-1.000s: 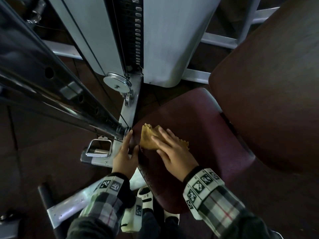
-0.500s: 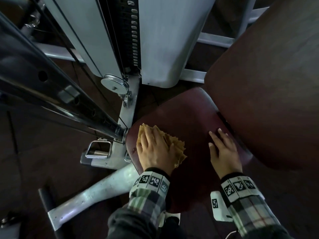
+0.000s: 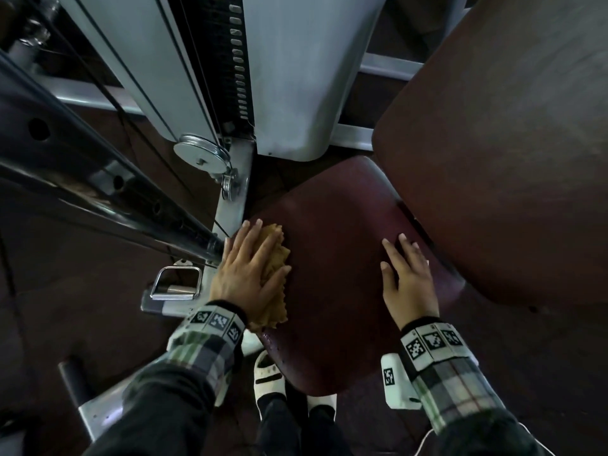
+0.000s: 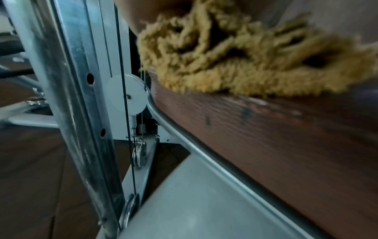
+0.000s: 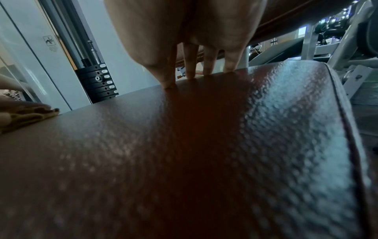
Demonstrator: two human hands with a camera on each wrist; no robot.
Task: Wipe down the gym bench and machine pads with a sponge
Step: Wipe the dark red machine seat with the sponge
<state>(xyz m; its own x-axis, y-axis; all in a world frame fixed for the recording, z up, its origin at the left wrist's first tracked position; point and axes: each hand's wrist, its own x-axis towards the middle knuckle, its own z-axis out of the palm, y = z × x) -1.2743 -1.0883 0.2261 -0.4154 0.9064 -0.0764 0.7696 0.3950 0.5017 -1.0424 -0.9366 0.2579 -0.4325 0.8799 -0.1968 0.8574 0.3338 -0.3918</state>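
A dark red padded seat (image 3: 335,274) of a gym machine lies below me, with a larger back pad (image 3: 510,153) at the right. My left hand (image 3: 250,261) lies flat with straight fingers on a yellow-brown fuzzy cloth (image 3: 274,281) at the seat's left edge. The left wrist view has the cloth (image 4: 235,64) bunched on the seat's edge (image 4: 266,137). My right hand (image 3: 406,274) rests flat on the seat's right part, holding nothing. In the right wrist view its fingertips (image 5: 190,76) touch the textured seat (image 5: 184,161).
A grey weight-stack housing (image 3: 296,77) with a black plate stack stands behind the seat. A pulley (image 3: 200,153) and cables sit at its foot. A dark slanted metal bar (image 3: 98,179) crosses the left. A metal handle (image 3: 176,283) lies on the floor frame.
One second ago the right hand pressed the cloth; now the left hand presses it at the seat's left edge, shifted slightly left since half a second ago. The right hand has moved to the seat's right side.
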